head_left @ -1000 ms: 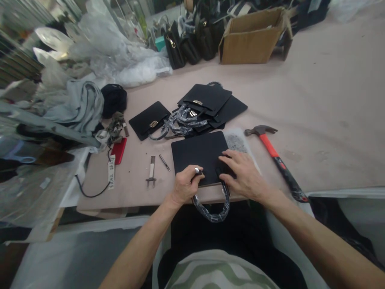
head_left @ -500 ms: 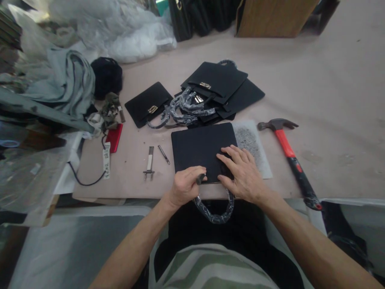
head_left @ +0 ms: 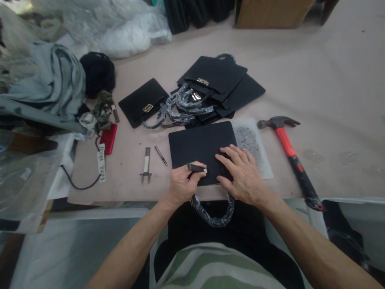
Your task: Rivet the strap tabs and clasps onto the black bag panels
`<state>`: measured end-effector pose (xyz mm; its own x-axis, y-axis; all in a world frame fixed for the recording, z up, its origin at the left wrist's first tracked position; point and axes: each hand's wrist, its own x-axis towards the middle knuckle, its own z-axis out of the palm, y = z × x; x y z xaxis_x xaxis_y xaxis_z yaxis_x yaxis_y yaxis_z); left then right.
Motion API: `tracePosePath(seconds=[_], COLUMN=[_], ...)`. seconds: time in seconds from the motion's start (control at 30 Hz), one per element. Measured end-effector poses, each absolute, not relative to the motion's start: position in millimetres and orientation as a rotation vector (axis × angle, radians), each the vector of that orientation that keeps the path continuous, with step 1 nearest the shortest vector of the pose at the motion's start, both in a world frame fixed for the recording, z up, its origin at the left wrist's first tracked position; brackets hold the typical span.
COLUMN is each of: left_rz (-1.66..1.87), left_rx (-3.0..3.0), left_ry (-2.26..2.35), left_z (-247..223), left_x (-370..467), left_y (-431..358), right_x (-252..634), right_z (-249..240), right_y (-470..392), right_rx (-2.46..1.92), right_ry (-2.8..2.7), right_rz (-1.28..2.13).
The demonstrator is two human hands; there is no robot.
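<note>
A flat black bag panel (head_left: 198, 141) lies at the table's front edge, its plastic-wrapped handle (head_left: 214, 220) hanging over that edge. My left hand (head_left: 184, 182) is closed around a short dark tool with a pale tip (head_left: 197, 167), just above the panel's lower part. The tool slants sideways, its tip to the right; whether it touches the panel I cannot tell. Spread on the panel's lower right is my right hand (head_left: 242, 172), fingers stretched and holding nothing. Under the panel's right side shows a white slab with a speckled dark surface (head_left: 251, 142).
Right of the panel lies a claw hammer (head_left: 287, 144). To the left are a two-pronged metal tool (head_left: 146, 166) and a thin metal rod (head_left: 161, 155). Behind, several black bag panels (head_left: 219, 76) are piled with wrapped handles. A cardboard box (head_left: 273, 14) stands at the back.
The tool in my left hand has tipped from pointing toward me to lying sideways, its pale tip now in view. My right hand stays on the panel. The view has shifted slightly.
</note>
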<state>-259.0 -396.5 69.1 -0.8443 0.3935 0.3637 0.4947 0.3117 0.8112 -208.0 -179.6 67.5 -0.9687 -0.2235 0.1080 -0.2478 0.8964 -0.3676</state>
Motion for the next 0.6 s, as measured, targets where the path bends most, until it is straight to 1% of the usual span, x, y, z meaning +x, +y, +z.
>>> tracePosePath(seconds=[0.17,0.43,0.53,0.6], left_rz=[-1.564,-1.373,-1.367,-1.359], left_rx=[-0.857,-1.006,-0.966,-0.956], left_ry=[-2.464,-2.467,-2.5,-2.499], left_z=[68,69,69,68], left_x=[-260,-255,-256,-255], left_y=[-396,-382,-381,-382], right_x=[-208,-207,-206,-205], right_z=[67,67,65,65], right_y=[-179,-179,-175,-165], right_rx=[0.376,0.366,0.407,0.453], right_ry=[-2.983,-2.961,-2.92,-2.834], right_rz=[0.598,0.653,0.771,0.953])
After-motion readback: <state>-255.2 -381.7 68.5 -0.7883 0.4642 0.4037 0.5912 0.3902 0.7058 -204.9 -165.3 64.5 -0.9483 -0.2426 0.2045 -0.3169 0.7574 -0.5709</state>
